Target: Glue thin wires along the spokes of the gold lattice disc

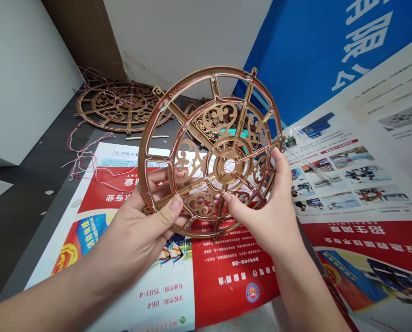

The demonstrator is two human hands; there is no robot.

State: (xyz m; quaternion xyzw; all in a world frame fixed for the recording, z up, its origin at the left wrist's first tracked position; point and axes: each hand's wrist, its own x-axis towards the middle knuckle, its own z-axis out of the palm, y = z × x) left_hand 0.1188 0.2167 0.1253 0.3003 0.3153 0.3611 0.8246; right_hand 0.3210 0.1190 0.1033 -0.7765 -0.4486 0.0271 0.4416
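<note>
A round bronze-coloured openwork frame (226, 144) with spokes, scroll ornaments and a ring hub is held up, tilted, over the printed sheets. Thin red and white wires run along its rings and spokes. My left hand (146, 221) grips the lower left rim, thumb on the near face and fingers behind. At the lower right, my right hand (271, 207) holds the rim, its thumb pressing near the wires on the inner ring and a finger on the outer edge. Parts of the fingers behind the frame are hidden.
More bronze frames (112, 103) with tangled wires lie at the back left. Loose red and white wires (88, 157) trail over the poster (233, 267). A thin stick (146, 137) lies near them. A turquoise object (238, 133) shows partly behind the held frame. White panels (26, 60) rise behind.
</note>
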